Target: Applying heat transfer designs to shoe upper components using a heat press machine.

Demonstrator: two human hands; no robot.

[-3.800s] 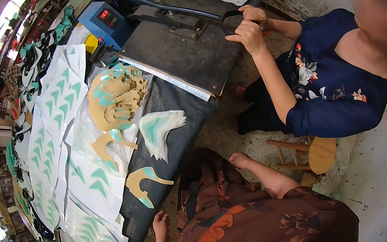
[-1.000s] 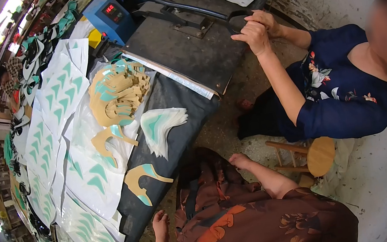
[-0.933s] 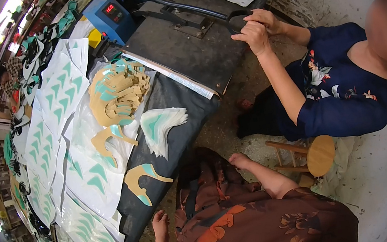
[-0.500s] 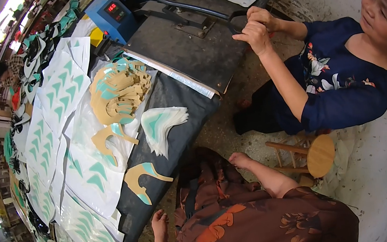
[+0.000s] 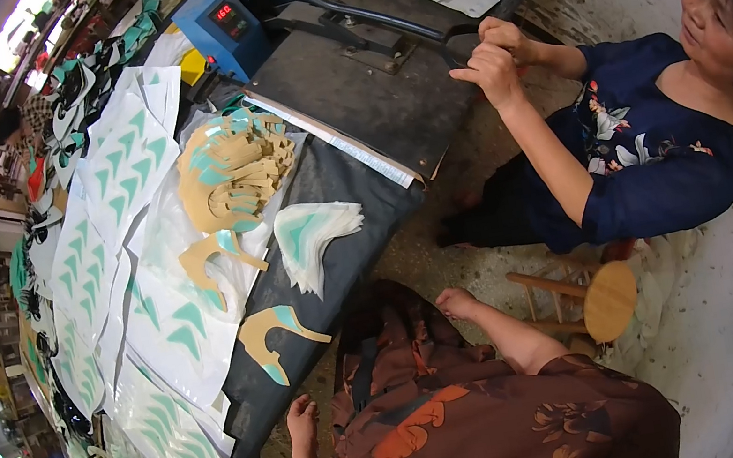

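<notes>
Hanging beyond the table [image 5: 252,381] edge, left hand [image 5: 302,419] and right hand [image 5: 459,303] are loosely closed.

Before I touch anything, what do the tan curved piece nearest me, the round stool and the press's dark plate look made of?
Tan curved piece: perhaps card or thin foam, matte, with crisply cut edges. Round stool: probably wood, smoothly finished, judging by its honey-brown color. Dark plate: likely metal, dull, with scuffs and dusty smudges; any coating is unclear.

A head-worn fisheye looks down, close above the wearer's brown top [image 5: 517,410], across the worktable [image 5: 371,186].
</notes>
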